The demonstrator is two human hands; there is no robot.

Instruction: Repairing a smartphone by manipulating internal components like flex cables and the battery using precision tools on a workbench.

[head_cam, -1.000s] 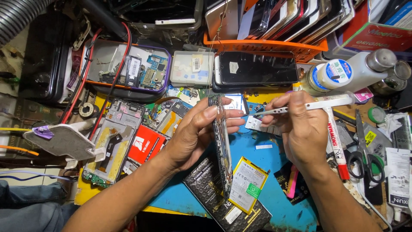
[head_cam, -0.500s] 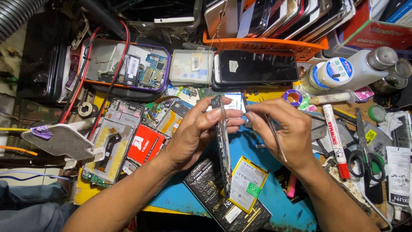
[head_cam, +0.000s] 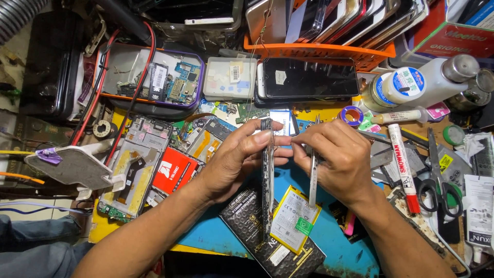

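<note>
**Two hands work on an opened phone above a crowded repair desk**

Head camera, looking down: the left hand [head_cam: 234,162] comes in from the lower left. Its grip is clenched on an opened phone [head_cam: 267,180], held on edge so that only its thin side shows, running from the middle of the view down toward the near edge of the desk [head_cam: 329,242]. The thumb lies over the top of the phone and the fingers wrap behind it.

The right hand [head_cam: 337,157] comes in from the lower right and meets the left at the top of the phone, fingertips touching. Its grip is closed around metal tweezers [head_cam: 312,177], which hang downward from the palm, just to the right of the phone.

Under the hands lies a blue mat with a yellow battery [head_cam: 293,219] and a dark patterned packet [head_cam: 252,226] near the front edge. To the left sit a stripped phone frame [head_cam: 135,164] and a red battery [head_cam: 175,172]. Toward the far edge are a tray of circuit boards [head_cam: 154,82], a clear plastic box [head_cam: 230,78] and a black phone [head_cam: 307,77] lying flat. To the right lie a white bottle [head_cam: 411,85], a red-tipped marker [head_cam: 402,164] and scissors [head_cam: 437,180]. An orange basket [head_cam: 319,50] of phones stands along the back.
</note>
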